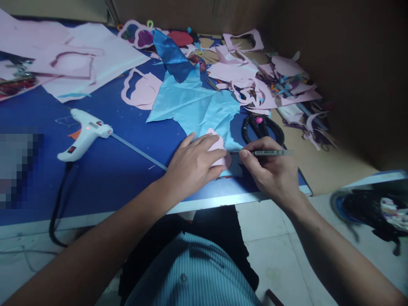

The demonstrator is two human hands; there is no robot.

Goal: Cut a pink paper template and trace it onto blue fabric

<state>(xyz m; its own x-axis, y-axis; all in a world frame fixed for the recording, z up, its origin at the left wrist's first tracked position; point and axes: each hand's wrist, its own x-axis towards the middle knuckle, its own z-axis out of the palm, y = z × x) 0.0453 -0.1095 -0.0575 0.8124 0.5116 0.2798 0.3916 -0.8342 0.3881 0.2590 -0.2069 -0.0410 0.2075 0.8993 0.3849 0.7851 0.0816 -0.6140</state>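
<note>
My left hand [196, 163] lies flat on a small pink paper shape [218, 143], pressing it onto light blue fabric [197, 104] near the front edge of the blue table [111, 170]. My right hand [274, 172] grips a pen [270, 152] held almost level, its tip at the pink shape's right edge. Black-handled scissors [262, 127] lie just beyond my right hand.
A white glue gun [84, 136] with a glue stick and black cord lies at the left. Pink paper sheets and cut-out scraps [255, 80] pile up at the back and right. A darker blue fabric piece [172, 53] lies behind. A brown wall rises to the right.
</note>
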